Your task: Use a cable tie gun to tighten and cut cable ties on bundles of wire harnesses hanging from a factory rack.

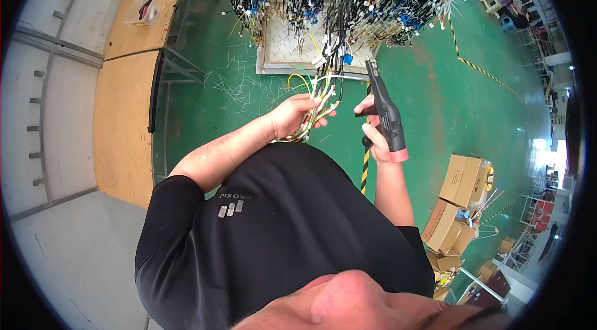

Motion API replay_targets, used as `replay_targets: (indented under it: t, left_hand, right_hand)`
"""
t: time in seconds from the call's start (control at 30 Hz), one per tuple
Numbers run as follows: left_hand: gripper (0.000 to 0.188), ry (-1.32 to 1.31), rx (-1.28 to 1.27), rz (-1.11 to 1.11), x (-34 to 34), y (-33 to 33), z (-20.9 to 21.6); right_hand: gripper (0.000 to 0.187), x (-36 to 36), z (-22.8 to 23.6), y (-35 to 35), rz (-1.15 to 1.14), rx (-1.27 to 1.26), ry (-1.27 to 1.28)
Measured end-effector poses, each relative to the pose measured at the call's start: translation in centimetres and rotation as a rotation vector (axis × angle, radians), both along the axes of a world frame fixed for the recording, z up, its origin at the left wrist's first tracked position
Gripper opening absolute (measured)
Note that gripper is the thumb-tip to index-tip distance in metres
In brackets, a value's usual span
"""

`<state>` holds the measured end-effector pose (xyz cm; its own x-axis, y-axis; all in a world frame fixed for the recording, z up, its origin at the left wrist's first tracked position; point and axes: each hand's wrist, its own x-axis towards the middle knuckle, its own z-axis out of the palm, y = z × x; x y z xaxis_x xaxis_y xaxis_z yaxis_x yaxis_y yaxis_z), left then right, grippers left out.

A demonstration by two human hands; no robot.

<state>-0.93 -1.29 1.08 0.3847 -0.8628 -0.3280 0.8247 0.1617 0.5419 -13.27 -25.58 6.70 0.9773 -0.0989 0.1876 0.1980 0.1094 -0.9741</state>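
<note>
My left hand point(291, 117) is closed round a bundle of wires point(317, 95) in white, yellow, green and black, in front of my chest. The bundle's upper part runs up towards a large hanging mass of black wire harnesses point(336, 19). In my right hand point(378, 137) is a black cable tie gun point(389, 117) with a pinkish-red end cap. My fingers wrap its handle and trigger, and its nose points up and away from me, to the right of the bundle. Whether the nose touches a tie on the bundle, I cannot tell.
A pale shallow tray point(292, 50) stands below the hanging harnesses. Cut white strips point(239, 87) litter the green floor. Wooden-topped tables point(124, 118) line the left side. Cardboard boxes point(463, 177) are stacked at the right. Yellow-black tape point(469, 62) marks the floor.
</note>
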Motion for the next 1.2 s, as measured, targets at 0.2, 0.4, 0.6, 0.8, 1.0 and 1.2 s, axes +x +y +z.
replay_targets:
  t: [0.2, 0.4, 0.6, 0.8, 1.0, 1.2]
  left_hand:
    - [0.038, -0.477, 0.532, 0.246, -1.0, -0.3, -0.6]
    - [0.053, -0.882, 0.812, 0.332, -1.8, 3.7, 0.4]
    - [0.045, -0.798, 0.454, 0.542, -2.7, 6.3, -1.1]
    - [0.042, -0.684, 0.504, 0.551, -3.6, 7.3, 0.9]
    - [0.043, -0.849, 0.693, 0.514, -3.9, 7.6, 2.0]
    - [0.044, -1.199, 0.863, 0.615, -3.3, 8.4, 2.7]
  right_hand:
    - [0.049, 3.0, 3.7, -0.7, 0.186, -0.287, 0.173]
    - [0.046, 7.0, 6.2, -2.3, 0.428, -0.62, 0.293]
    - [0.055, 10.8, 3.5, -1.2, 0.694, -0.314, 0.411]
    - [0.06, 10.5, 4.0, 0.3, 0.802, -0.256, 0.48]
    - [0.048, 8.7, 4.5, 2.1, 0.783, -0.276, 0.454]
    - [0.038, 6.3, 2.9, 4.9, 0.645, -0.597, 0.242]
